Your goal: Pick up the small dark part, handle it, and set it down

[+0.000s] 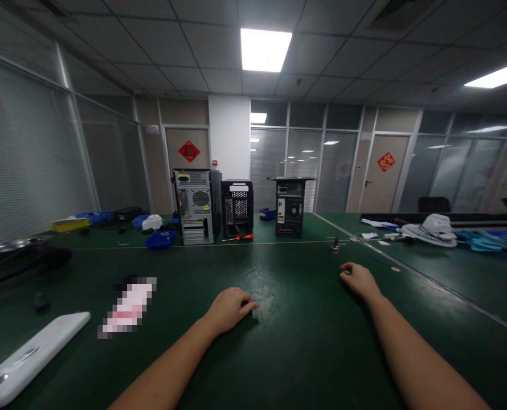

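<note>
Small grey piece (346, 272), only partly visible, sits at the fingertips of the right hand (359, 279), low over the green tabletop (296, 359); the thumb and bent fingers look closed on it, though its shape is too hidden to tell. Nearest at the left lies a long white object (35, 359), untouched, with a pink-and-white item (129, 307), pixelated beyond reading, just past it. Well apart from the right hand, the left hand (231, 310) rests loosely curled at the table; its underside is hidden, so I cannot tell whether the fingertips meet or cover anything.

Judged by the hands, gripping the piece is done and letting go of it is not yet done; how much else is complete cannot be read from this view. Near the right hand, a small metal item (335, 245) stands on the table, untouched.

Farther back, an orange-handled screwdriver (245, 237) lies before a narrow dark case (237, 205), out of use. Beside that case stand a tall grey case (196, 205) and a third case (289, 212), the latter with a flat dark panel (291, 179) on top. All three are upright, and neither hand touches them.
</note>
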`<state>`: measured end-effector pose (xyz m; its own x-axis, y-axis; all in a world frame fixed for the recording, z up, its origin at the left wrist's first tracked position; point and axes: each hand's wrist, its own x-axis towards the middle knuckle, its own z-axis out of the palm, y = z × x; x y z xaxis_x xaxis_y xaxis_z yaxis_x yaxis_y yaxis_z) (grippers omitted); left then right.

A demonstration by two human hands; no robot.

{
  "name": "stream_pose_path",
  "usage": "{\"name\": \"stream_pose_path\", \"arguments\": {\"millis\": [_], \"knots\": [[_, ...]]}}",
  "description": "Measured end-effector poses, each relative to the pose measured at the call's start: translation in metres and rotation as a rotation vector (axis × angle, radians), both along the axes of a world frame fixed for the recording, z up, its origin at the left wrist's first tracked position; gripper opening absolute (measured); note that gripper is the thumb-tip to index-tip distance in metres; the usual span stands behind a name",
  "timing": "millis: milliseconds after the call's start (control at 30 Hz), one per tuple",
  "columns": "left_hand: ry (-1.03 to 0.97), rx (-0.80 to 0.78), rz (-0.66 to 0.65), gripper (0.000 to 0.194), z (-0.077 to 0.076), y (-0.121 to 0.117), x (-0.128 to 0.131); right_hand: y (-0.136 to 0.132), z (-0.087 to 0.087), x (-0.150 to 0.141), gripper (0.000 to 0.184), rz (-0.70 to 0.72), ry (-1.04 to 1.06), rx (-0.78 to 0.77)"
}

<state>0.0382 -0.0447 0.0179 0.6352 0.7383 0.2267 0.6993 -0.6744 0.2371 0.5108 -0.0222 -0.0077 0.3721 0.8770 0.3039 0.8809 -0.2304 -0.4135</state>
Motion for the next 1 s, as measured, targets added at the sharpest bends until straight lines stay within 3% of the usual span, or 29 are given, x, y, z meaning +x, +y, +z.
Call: {"name": "stream_pose_path", "arguments": {"millis": [467,1000], "knots": [[0.017,-0.022,0.031,0.046,0.0024,-0.0011,-0.0006,0.0002,0.0006,0.0018,0.034,-0.063,-0.247,0.041],[0.006,-0.019,0.038,0.044,-0.0005,0.0007,-0.0013,0.0024,0.0036,0.0032,0.038,-0.082,-0.188,0.136]]}}
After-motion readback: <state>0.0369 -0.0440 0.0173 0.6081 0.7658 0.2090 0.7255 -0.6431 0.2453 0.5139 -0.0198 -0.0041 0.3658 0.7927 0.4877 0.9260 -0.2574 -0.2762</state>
